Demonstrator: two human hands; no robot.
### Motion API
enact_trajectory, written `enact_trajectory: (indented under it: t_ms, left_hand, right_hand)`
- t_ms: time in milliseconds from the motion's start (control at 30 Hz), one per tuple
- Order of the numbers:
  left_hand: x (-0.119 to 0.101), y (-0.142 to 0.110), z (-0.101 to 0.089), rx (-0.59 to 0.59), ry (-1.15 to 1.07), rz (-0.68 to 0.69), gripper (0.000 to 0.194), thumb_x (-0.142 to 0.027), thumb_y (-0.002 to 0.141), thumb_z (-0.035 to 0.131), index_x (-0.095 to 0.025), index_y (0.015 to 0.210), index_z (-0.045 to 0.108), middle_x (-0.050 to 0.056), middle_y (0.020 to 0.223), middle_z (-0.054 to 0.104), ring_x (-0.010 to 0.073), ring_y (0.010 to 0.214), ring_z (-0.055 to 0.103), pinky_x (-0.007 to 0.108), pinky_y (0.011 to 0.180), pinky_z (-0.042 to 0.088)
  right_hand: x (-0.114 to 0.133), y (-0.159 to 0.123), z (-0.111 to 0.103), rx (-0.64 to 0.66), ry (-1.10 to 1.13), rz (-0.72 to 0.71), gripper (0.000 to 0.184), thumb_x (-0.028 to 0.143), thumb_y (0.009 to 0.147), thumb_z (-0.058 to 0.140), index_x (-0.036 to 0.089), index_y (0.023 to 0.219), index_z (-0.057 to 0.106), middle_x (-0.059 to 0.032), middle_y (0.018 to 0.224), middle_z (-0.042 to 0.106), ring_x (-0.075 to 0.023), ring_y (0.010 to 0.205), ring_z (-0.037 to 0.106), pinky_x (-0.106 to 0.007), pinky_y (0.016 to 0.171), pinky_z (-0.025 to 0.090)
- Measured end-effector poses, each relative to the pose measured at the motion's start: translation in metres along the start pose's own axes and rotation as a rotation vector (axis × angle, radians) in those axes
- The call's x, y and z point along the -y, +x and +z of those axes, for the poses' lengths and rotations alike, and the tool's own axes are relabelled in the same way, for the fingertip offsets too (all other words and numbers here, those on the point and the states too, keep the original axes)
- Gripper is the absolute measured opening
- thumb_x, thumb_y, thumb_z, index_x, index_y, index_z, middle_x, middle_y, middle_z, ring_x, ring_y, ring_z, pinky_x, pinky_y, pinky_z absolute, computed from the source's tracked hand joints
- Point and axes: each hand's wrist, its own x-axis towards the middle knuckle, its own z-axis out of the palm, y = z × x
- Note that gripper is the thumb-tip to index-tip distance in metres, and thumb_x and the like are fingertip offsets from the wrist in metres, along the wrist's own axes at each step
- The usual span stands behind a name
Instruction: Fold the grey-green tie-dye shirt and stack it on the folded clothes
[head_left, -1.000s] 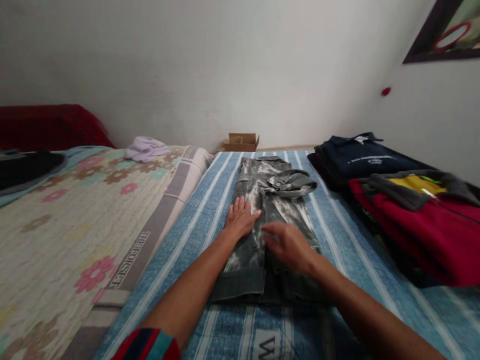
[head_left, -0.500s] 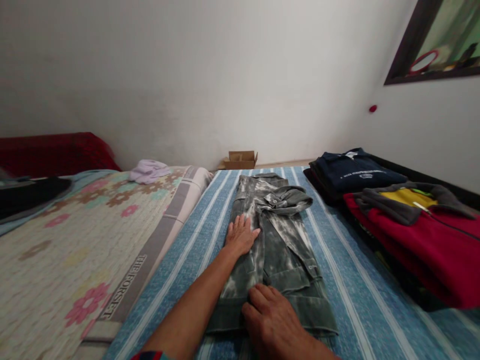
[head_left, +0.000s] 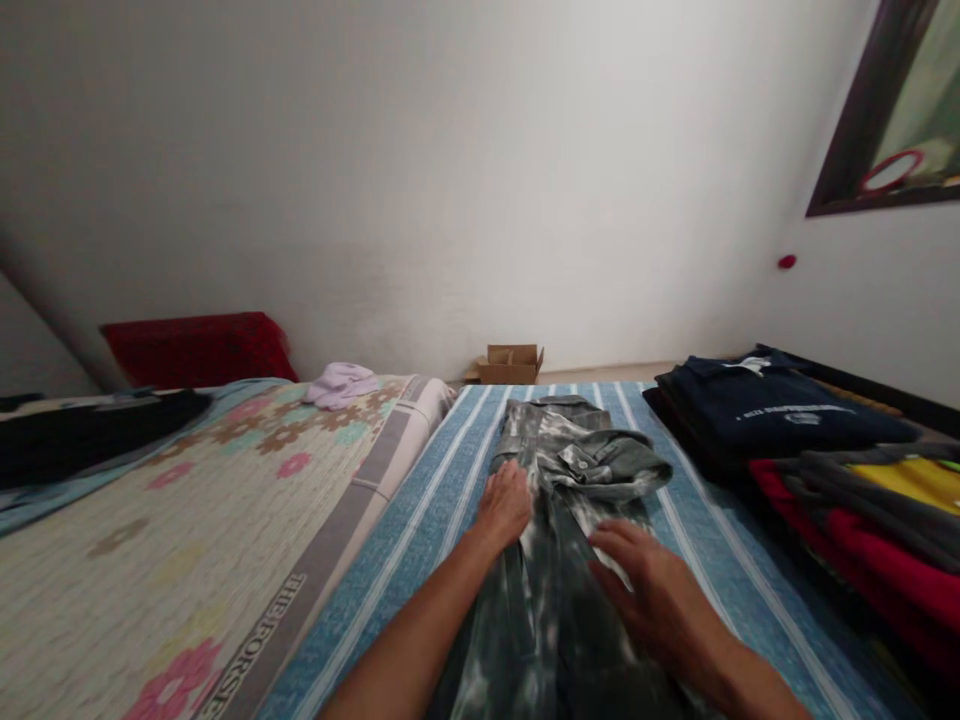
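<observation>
We see a blue striped bed (head_left: 435,500) bearing a grey-green shirt (head_left: 570,470), a navy garment (head_left: 765,415), stacked red clothes (head_left: 862,530) and a floral quilt (head_left: 187,520)

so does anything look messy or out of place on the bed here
Mostly tidy. The grey shirt lies folded lengthwise under the left hand and right hand, but one sleeve is bunched crookedly across its top. A small lilac cloth sits crumpled on the flowered quilt, unlike the neatly stacked clothes on the right.
</observation>
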Motion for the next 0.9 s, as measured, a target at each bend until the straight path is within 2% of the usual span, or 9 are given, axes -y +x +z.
enact_trajectory:
  t_ms: [133, 300, 433, 500, 567, 633, 733, 900]
  left_hand:
    - [0.023, 0.045, 0.010, -0.113, -0.023, -0.091, 0.035, -0.018, 0.088, 0.035, -0.013, 0.118, 0.054, 0.015, 0.137, 0.046, 0.0252, 0.130, 0.038, 0.039, 0.109, 0.029]
    - [0.031, 0.100, 0.026, -0.183, -0.078, -0.123, 0.044, -0.022, 0.088, 0.037, -0.015, 0.130, 0.046, 0.011, 0.146, 0.036, 0.0249, 0.137, 0.027, 0.039, 0.112, 0.023]
    - [0.027, 0.127, 0.038, -0.069, -0.021, -0.109, 0.049, -0.031, 0.091, 0.035, -0.013, 0.137, 0.039, 0.013, 0.150, 0.027, 0.0271, 0.139, 0.020, 0.043, 0.111, 0.021]
    - [0.026, 0.131, 0.045, 0.023, 0.020, -0.126, 0.053, -0.039, 0.093, 0.032, -0.013, 0.138, 0.037, 0.015, 0.150, 0.027, 0.0282, 0.139, 0.019, 0.046, 0.111, 0.020]
    - [0.026, 0.130, 0.051, 0.083, 0.053, -0.138, 0.056, -0.045, 0.093, 0.027, -0.013, 0.138, 0.037, 0.016, 0.149, 0.028, 0.0283, 0.139, 0.019, 0.047, 0.111, 0.018]
    - [0.027, 0.129, 0.055, 0.106, 0.072, -0.142, 0.057, -0.046, 0.094, 0.024, -0.013, 0.138, 0.038, 0.016, 0.149, 0.029, 0.0280, 0.139, 0.021, 0.046, 0.111, 0.017]
    - [0.028, 0.131, 0.053, 0.118, 0.081, -0.144, 0.058, -0.048, 0.092, 0.026, -0.014, 0.138, 0.037, 0.016, 0.149, 0.029, 0.0280, 0.138, 0.023, 0.045, 0.110, 0.018]
    - [0.031, 0.154, 0.043, 0.065, 0.036, -0.172, 0.062, -0.047, 0.091, 0.029, -0.012, 0.142, 0.029, 0.016, 0.152, 0.020, 0.0282, 0.140, 0.017, 0.043, 0.110, 0.020]
  right_hand:
    - [-0.052, 0.049, -0.017, -0.100, -0.147, 0.151, 0.029, 0.030, 0.088, 0.042, 0.021, 0.104, 0.064, -0.0084, 0.110, 0.062, -0.0233, 0.098, 0.060, -0.034, 0.084, 0.046]
    - [-0.116, 0.104, -0.017, -0.124, -0.267, 0.328, 0.037, 0.033, 0.086, 0.043, 0.017, 0.114, 0.061, -0.0122, 0.113, 0.062, -0.0271, 0.102, 0.059, -0.036, 0.084, 0.044]
    - [-0.160, 0.126, -0.007, -0.104, -0.217, 0.529, 0.058, 0.046, 0.084, 0.045, 0.008, 0.127, 0.052, -0.0193, 0.117, 0.060, -0.0325, 0.107, 0.057, -0.041, 0.089, 0.042]
    - [-0.180, 0.127, 0.001, -0.114, -0.119, 0.594, 0.068, 0.056, 0.079, 0.047, 0.008, 0.127, 0.052, -0.0192, 0.118, 0.060, -0.0343, 0.110, 0.056, -0.041, 0.091, 0.041]
    - [-0.197, 0.124, 0.010, -0.140, 0.009, 0.621, 0.073, 0.061, 0.073, 0.052, 0.008, 0.123, 0.055, -0.0177, 0.111, 0.064, -0.0348, 0.106, 0.058, -0.040, 0.087, 0.044]
    - [-0.209, 0.120, 0.019, -0.177, 0.117, 0.643, 0.075, 0.060, 0.067, 0.058, 0.008, 0.121, 0.057, -0.0149, 0.093, 0.069, -0.0342, 0.093, 0.064, -0.039, 0.077, 0.047]
    - [-0.218, 0.115, 0.028, -0.234, 0.261, 0.717, 0.074, 0.055, 0.062, 0.063, 0.011, 0.122, 0.056, -0.0066, 0.069, 0.067, -0.0299, 0.072, 0.067, -0.036, 0.064, 0.048]
    - [-0.210, 0.112, 0.028, -0.271, 0.646, 0.823, 0.073, 0.039, 0.054, 0.072, 0.020, 0.122, 0.052, 0.0007, 0.060, 0.065, -0.0253, 0.059, 0.066, -0.033, 0.056, 0.049]
